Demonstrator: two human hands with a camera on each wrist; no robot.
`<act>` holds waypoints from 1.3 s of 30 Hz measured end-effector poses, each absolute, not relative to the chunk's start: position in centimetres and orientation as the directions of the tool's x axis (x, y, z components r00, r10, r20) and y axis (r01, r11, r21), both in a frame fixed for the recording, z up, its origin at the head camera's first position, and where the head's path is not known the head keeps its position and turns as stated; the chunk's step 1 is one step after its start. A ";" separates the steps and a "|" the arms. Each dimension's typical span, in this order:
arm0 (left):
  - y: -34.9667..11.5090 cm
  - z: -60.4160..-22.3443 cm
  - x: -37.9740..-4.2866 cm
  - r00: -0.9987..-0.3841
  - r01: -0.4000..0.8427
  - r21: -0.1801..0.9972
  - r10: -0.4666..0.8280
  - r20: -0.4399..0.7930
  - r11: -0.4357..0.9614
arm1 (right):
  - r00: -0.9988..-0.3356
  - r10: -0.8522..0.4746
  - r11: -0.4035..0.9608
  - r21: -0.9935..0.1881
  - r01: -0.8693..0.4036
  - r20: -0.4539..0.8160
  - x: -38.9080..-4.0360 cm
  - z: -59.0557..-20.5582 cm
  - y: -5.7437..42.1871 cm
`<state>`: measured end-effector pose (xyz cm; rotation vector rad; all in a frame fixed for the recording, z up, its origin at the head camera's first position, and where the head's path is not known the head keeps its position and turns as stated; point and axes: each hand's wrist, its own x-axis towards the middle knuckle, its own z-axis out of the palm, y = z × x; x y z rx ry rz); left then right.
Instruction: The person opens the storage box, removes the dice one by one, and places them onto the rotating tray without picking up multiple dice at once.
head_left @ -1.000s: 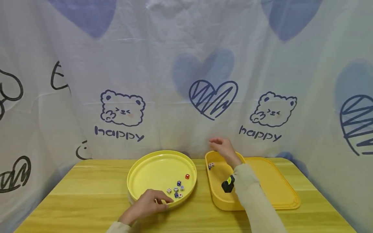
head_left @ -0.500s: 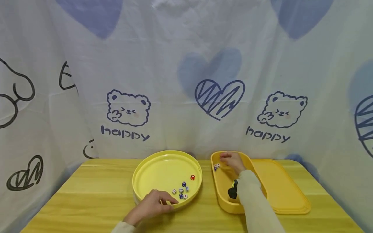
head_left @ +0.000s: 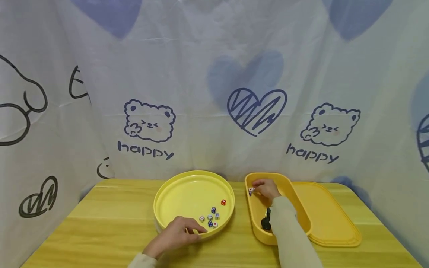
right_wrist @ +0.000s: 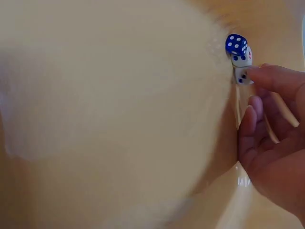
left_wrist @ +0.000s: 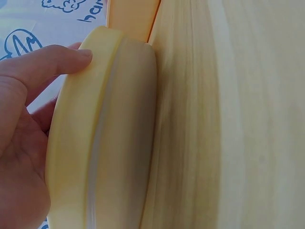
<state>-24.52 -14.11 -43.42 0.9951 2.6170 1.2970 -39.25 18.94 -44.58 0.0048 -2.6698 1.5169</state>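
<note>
So my left grip (head_left: 179,232) is on the near rim of the round yellow tray (head_left: 181,201), wrist coming up from the table (head_left: 110,223) edge; thumb flat against the outside wall, fingers over the top, nearly closed, so yeah, that one has hold of the rim; my right arm reaches forward, pale sleeve (head_left: 291,230) crossing over the yellow bin (head_left: 260,232), a black gadget (head_left: 266,222) down by the cuff; my right grip (head_left: 267,189) is down inside the bin near its far left, half open, fingers loosely bent, one tip touching a white die (right_wrist: 242,75) while the lower fingertips sit apart from it; nothing's pinched in there as far as the wrist view goes.

That white die sits tight against the bin wall with two others, a second white die (right_wrist: 243,58) and a blue die (right_wrist: 237,45), all bunched together; over in the tray there are seven dice, all toward the right and near side; one red die (head_left: 223,202) a bit off by itself, two blue and four white clustered closer to my left fingers; a flat yellow lid (head_left: 330,216) lies on the table just right of the bin; patterned curtain (head_left: 201,149) behind everything.
</note>
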 end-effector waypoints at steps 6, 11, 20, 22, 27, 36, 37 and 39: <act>-14.2 -43.3 -24.8 -0.788 0.518 0.736 0.578 0.213 0.436 | -0.999 0.012 0.606 -0.795 -0.029 0.046 -39.2 -44.4 19.0; -14.2 -43.2 -24.8 -0.789 0.519 0.735 0.575 0.216 0.437 | -1.000 0.017 0.625 -0.780 -0.002 0.016 -39.4 -44.3 18.9; -14.1 -42.9 -24.7 -0.793 0.510 0.742 0.572 0.210 0.435 | -1.000 0.018 0.629 -0.777 0.015 -0.005 -39.5 -43.9 19.0; -14.2 -42.8 -24.7 -0.797 0.502 0.747 0.569 0.205 0.435 | -1.000 0.009 0.613 -0.790 0.011 -0.006 -39.4 -43.5 19.0; -14.1 -42.7 -24.5 -0.798 0.502 0.746 0.566 0.206 0.437 | -1.000 -0.006 0.583 -0.813 -0.012 0.011 -39.3 -42.2 19.2; -14.0 -43.2 -24.2 -0.792 0.523 0.733 0.566 0.229 0.435 | -0.997 -0.027 0.558 -0.827 -0.070 0.066 -39.0 -39.2 19.6; -13.9 -43.2 -24.2 -0.792 0.524 0.732 0.566 0.230 0.436 | -0.997 -0.034 0.552 -0.830 -0.079 0.072 -38.9 -38.9 19.7; -13.9 -43.2 -24.1 -0.795 0.521 0.731 0.562 0.228 0.440 | -0.996 -0.051 0.529 -0.844 -0.092 0.076 -38.6 -38.3 19.8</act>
